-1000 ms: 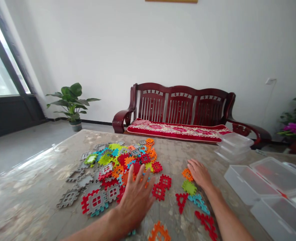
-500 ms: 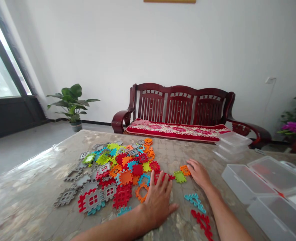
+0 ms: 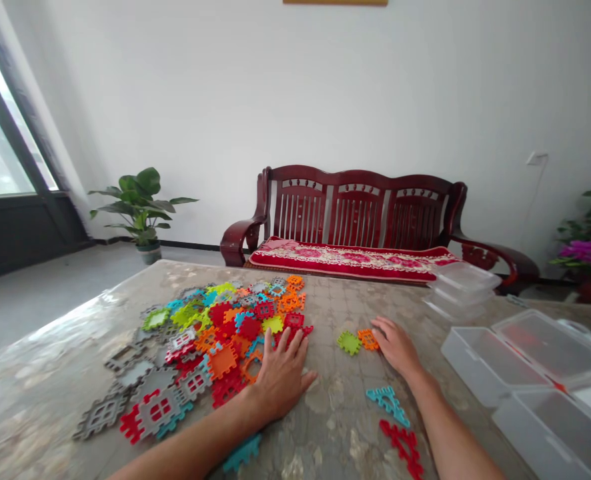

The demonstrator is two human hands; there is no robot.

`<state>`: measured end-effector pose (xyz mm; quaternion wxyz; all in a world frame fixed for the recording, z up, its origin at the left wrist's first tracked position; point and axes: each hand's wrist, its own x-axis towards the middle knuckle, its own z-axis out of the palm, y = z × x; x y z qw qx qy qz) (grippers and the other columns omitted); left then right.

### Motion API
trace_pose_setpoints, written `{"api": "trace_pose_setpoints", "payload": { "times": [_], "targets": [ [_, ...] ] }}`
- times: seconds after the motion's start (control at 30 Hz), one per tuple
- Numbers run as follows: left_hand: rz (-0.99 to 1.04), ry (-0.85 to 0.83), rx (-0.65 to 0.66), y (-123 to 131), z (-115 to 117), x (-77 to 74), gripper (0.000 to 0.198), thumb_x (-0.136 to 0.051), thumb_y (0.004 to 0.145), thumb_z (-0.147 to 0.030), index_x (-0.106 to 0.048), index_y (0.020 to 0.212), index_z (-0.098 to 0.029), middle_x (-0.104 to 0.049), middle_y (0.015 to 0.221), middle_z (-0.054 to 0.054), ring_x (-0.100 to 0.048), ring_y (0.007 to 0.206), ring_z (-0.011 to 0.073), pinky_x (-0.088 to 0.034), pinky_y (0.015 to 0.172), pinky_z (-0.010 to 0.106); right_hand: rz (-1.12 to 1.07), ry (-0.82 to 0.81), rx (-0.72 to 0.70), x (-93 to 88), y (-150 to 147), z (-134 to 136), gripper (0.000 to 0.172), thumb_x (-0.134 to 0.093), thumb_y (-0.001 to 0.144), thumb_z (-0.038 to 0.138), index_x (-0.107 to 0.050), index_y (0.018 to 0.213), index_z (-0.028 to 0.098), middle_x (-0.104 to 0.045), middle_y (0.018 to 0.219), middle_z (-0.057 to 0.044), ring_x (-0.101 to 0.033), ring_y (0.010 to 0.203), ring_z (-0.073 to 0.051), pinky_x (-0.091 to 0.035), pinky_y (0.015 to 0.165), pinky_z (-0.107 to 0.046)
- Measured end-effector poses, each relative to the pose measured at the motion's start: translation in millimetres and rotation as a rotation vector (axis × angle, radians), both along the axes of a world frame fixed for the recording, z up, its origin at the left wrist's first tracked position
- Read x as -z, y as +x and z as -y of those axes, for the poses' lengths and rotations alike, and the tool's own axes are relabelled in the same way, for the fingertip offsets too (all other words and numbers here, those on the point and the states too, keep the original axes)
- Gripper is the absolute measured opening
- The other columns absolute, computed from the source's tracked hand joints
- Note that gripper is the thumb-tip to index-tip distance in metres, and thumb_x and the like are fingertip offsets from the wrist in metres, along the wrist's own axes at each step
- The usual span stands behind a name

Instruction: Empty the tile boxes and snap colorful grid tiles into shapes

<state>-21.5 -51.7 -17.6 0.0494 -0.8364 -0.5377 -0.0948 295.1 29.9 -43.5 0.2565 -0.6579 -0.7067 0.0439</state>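
My left hand (image 3: 281, 381) lies open and flat, fingers spread, holding nothing, against the edge of the heap of plastic waffle blocks (image 3: 215, 340). My right hand (image 3: 396, 347) rests open and empty, fingertips just beside an orange block (image 3: 368, 339). Clear plastic boxes (image 3: 550, 350) sit to my right on the mottled surface (image 3: 325, 427), with a dark-red wooden bench (image 3: 360, 207) beyond.

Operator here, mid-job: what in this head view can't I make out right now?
All in the head view:
Tiles under the left hand: its palm and fingers cover them.
Lower layers of the pile of plastic lattice tiles: upper tiles hide them.
Teal tile: partly hidden by the left forearm.
Clear plastic box: cut off by the right edge; glare obscures its inside.
Wall picture: mostly cut off by the top edge.
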Motion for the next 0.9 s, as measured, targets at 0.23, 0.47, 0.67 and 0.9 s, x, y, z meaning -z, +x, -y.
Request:
{"api": "trace_pose_setpoints", "payload": {
  "times": [0.23, 0.47, 0.67, 0.9],
  "targets": [
    [-0.048, -0.076, 0.004, -27.3, -5.6, -12.8, 0.063, -0.033, 0.096, -0.06, -0.04, 0.15, -0.029, -0.037, 0.159, 0.007, -0.03, 0.146, 0.0359, -0.013, 0.116, 0.073, 0.016, 0.003, 0.0, -3.4, -3.3, 1.1, 0.041, -0.043, 0.09, 0.026, -0.07, 0.119, 0.017, -0.063, 0.134, -0.011, -0.056, 0.126, -0.025, -0.04, 0.11, -0.041],
    [0.007, -0.098, 0.336, 38.1, 35.8, -27.3, 0.073, -0.033, 0.093, -0.067, -0.031, 0.154, -0.028, -0.028, 0.163, 0.009, -0.014, 0.151, 0.0359, -0.01, 0.118, 0.071, 0.033, 0.004, 0.029, -8.1, -8.3, 3.3, 0.038, -0.046, 0.09, 0.026, -0.071, 0.119, 0.019, -0.063, 0.134, -0.01, -0.056, 0.126, -0.026, -0.04, 0.11, -0.042],
    [0.081, -0.025, 0.684, 116.4, 59.5, -14.4, 0.078, -0.033, 0.092, -0.069, -0.029, 0.154, -0.023, -0.034, 0.159, 0.014, -0.026, 0.147, 0.0387, -0.022, 0.115, 0.068, 0.016, 0.001, 0.017, -9.3, -6.6, 5.1, 0.039, -0.045, 0.09, 0.024, -0.07, 0.12, 0.018, -0.063, 0.135, -0.01, -0.056, 0.126, -0.025, -0.039, 0.111, -0.041],
    [0.07, -0.068, 0.64, 137.8, 43.1, -4.0, 0.081, -0.027, 0.09, -0.074, -0.039, 0.149, -0.02, -0.04, 0.155, 0.018, -0.034, 0.143, 0.0401, -0.021, 0.114, 0.07, -0.002, 0.021, 0.013, -5.7, -4.8, 2.6, 0.039, -0.044, 0.09, 0.024, -0.071, 0.118, 0.017, -0.064, 0.133, -0.011, -0.057, 0.125, -0.025, -0.04, 0.11, -0.04]
  ]
}}
